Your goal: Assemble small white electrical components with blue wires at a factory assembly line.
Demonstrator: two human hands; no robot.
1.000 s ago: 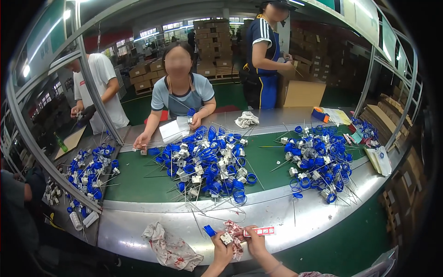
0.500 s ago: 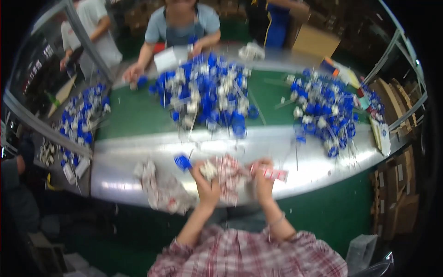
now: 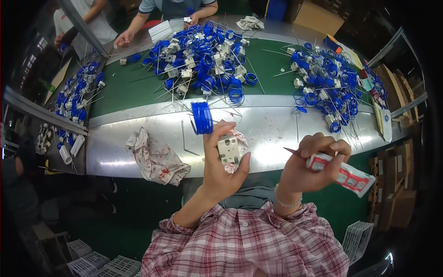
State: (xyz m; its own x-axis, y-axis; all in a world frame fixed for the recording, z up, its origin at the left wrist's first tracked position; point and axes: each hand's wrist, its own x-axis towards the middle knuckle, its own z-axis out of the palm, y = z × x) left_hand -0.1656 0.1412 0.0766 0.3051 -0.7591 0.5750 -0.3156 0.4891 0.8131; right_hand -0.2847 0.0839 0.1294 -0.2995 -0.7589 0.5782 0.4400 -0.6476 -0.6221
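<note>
Steel bench (image 3: 277, 129), green belt (image 3: 138, 87) | left hand (image 3: 221, 166) grips white part (image 3: 228, 148) | right hand (image 3: 311, 166) grips tube (image 3: 344, 174)

A small red and white tube (image 3: 345, 174), flat and crumpled at its far end, sits in the right hand (image 3: 310, 164), over the near edge of the steel bench (image 3: 277, 127); its red nozzle points left. A tan cardboard box (image 3: 319, 19) stands beyond the far edge of the green belt (image 3: 272, 78). At the belt's far right corner lie a few flat cards or packets (image 3: 339, 46) in yellow, blue and orange, overlapping. A white sheet or packet (image 3: 162, 30) lies at the far edge, by a co-worker's hands. More brown cartons (image 3: 400, 90) stack at the right, blurred.
</note>
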